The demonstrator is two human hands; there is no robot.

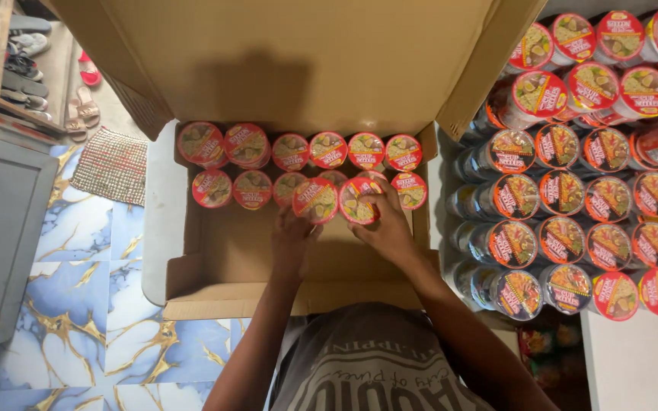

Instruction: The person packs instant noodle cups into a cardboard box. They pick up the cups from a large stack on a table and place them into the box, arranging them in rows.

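Observation:
An open cardboard box (pixel 192 259) stands on the floor below me, with several red-lidded noodle cups (pixel 291 151) packed in rows along its far side. My left hand (pixel 291 240) grips one cup (pixel 315 199) by its side and tilts it toward the second row. My right hand (pixel 386 224) holds another cup (pixel 359 201) right beside it. The two held cups touch each other and lean against the packed ones. The near half of the box floor is bare cardboard.
A big stack of the same cups (pixel 573 190) lies on its side at the right, lids facing me. The box's tall back flap (pixel 291 53) stands open. Sandals (pixel 81 106) and a woven mat (pixel 112 164) lie on the marble-patterned floor at left, beside a grey panel (pixel 1 228).

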